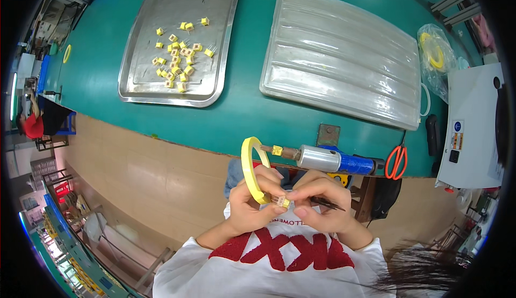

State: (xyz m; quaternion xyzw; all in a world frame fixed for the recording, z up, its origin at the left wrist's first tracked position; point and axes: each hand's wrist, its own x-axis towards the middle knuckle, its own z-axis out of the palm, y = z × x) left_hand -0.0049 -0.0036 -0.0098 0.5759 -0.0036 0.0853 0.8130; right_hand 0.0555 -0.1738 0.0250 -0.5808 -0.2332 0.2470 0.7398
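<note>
My left hand (pixel 248 204) is closed around a roll of yellow tape (pixel 248 163), which stands up out of the fingers. The same fingertips pinch a small yellow pinned coil component (pixel 282 201) in front of my chest. My right hand (pixel 329 198) is closed too, its thumb and index finger touching the component's right side. Dark, pointed tweezers (pixel 325 204) lie across its fingers, their tip directed right. Just beyond both hands, a silver-and-blue cylindrical tool (pixel 320 158) rests at the table edge. A yellow piece (pixel 277 150) sits on its shaft.
A metal tray (pixel 134 77) on the green table (pixel 244 83) carries several yellow components. Farther right lies a ribbed, clear plastic tray (pixel 338 56). Orange-handled scissors (pixel 396 162), a plastic bag with yellow tape (pixel 433 56) and a white machine (pixel 473 126) stand at the right.
</note>
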